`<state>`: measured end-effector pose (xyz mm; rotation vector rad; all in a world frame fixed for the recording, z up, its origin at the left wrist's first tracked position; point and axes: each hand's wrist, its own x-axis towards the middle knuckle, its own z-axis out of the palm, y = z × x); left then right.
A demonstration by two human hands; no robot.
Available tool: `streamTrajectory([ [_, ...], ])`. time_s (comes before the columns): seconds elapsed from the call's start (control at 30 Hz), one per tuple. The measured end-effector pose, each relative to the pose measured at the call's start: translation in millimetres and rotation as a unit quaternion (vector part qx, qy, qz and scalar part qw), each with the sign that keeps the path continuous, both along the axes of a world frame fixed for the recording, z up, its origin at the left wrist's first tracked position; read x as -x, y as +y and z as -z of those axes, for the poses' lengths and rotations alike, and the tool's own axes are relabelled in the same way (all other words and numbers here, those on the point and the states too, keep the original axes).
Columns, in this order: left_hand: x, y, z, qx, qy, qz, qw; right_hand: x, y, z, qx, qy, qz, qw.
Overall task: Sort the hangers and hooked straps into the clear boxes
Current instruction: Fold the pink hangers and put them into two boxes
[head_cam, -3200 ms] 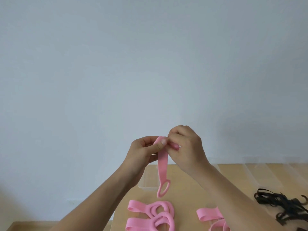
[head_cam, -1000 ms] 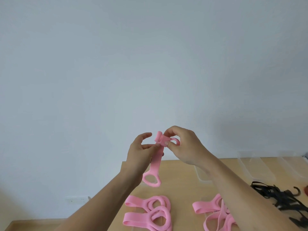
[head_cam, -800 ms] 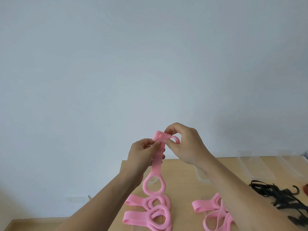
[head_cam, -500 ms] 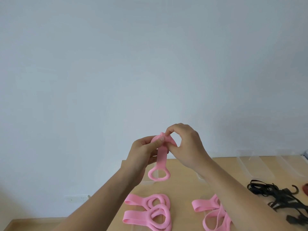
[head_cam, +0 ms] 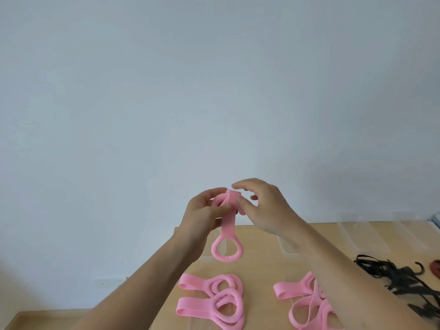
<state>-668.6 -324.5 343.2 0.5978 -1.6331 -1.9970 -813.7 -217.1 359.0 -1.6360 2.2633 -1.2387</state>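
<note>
Well above the surface (head_cam: 262, 270), the left hand (head_cam: 202, 211) grips the folded top of a pink strap (head_cam: 228, 222), its ring end hanging down. The right hand (head_cam: 266, 208) has its fingers (head_cam: 247, 184) loosely spread, thumb touching the fold. 2 other pink straps (head_cam: 214, 298) lie below, clear boxes (head_cam: 357, 232) beyond.

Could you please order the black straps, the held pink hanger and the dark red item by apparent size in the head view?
1. black straps
2. held pink hanger, though nearer the camera
3. dark red item, cropped by the frame edge
</note>
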Motion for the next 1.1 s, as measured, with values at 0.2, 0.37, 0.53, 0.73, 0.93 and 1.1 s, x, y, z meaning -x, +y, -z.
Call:
streamTrajectory([
  [0.2,-0.1,-2.6,2.5,-0.04,-0.01,-0.04,0.998,-7.4,-1.2,3.6,0.047,-0.029,-0.003,0.998],
  [0.37,-2.8,-3.0,7.6,-0.02,-0.063,-0.042,0.997,-14.0,0.0,3.1,0.086,-0.023,-0.005,0.996],
  [0.53,-4.6,2.0,9.4,0.0,-0.1,-0.029,0.995,-16.9,0.8,4.9,0.127,-0.002,-0.003,0.992],
  [0.73,-7.9,-0.3,10.8,-0.025,-0.064,-0.003,0.998,-16.1,1.2,12.6,0.152,0.067,-0.002,0.986],
  [0.93,-9.0,-2.2,9.9,-0.023,-0.046,0.008,0.999,-17.3,0.7,13.2,0.136,0.111,-0.005,0.984],
  [1.1,-13.7,-8.0,12.6,-0.008,-0.049,0.013,0.999,-16.7,2.0,6.5,0.107,0.069,-0.011,0.992],
])
